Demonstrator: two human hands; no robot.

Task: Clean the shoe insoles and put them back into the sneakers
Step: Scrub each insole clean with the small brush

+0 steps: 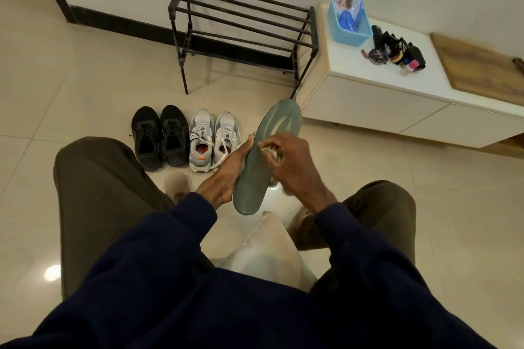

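Note:
A long grey-green insole (279, 125) is held up over the floor between my knees, toe end pointing away. My left hand (228, 171) grips its left edge and underside near the heel. My right hand (286, 163) presses a small crumpled white cloth (268, 150) against the insole's middle. A pair of grey-white sneakers (214, 140) with orange inside stands on the floor just left of the insole. A pair of black sneakers (160, 136) stands to their left.
A black metal shoe rack (241, 34) stands by the wall behind the shoes. A low white cabinet (397, 93) at the right carries a blue basket (350, 22) and shoe-care items (397, 51). A pale cushion (269, 252) lies under me.

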